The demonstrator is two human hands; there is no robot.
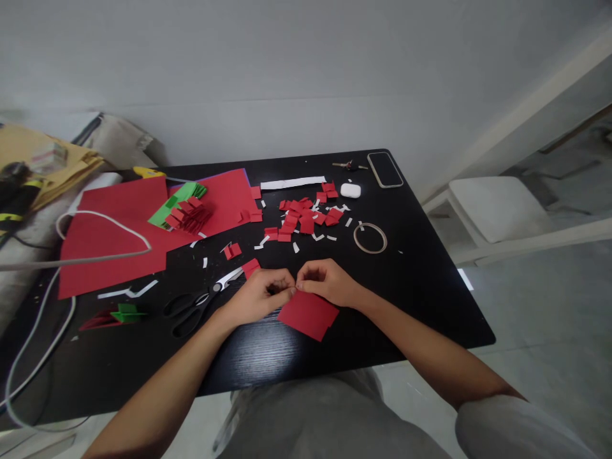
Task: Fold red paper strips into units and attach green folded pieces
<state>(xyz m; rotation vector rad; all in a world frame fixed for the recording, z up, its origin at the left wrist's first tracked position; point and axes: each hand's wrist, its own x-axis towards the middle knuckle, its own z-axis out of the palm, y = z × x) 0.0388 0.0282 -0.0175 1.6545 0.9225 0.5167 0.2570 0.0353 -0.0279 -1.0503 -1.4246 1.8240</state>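
A piece of red paper [310, 314] lies at a slant near the front edge of the table, under my fingertips. My right hand [331, 282] pinches its upper corner with thumb and forefinger. At that same corner my left hand [264, 296] is closed in a pinch, its fingertips almost touching the right ones. Anything tiny between the fingertips is too small to make out. Black-handled scissors [203, 301] lie just left of my left hand, with a folded red paper piece [250, 268] by the blade tips.
Folded red paper pieces [306, 222] and white scraps [296, 247] are scattered beyond my hands. A tape ring [370, 249], white case [350, 190] and phone [385, 169] lie right. Red sheets [112, 223], a green folded paper [174, 201] and a white cable [36, 338] occupy the left.
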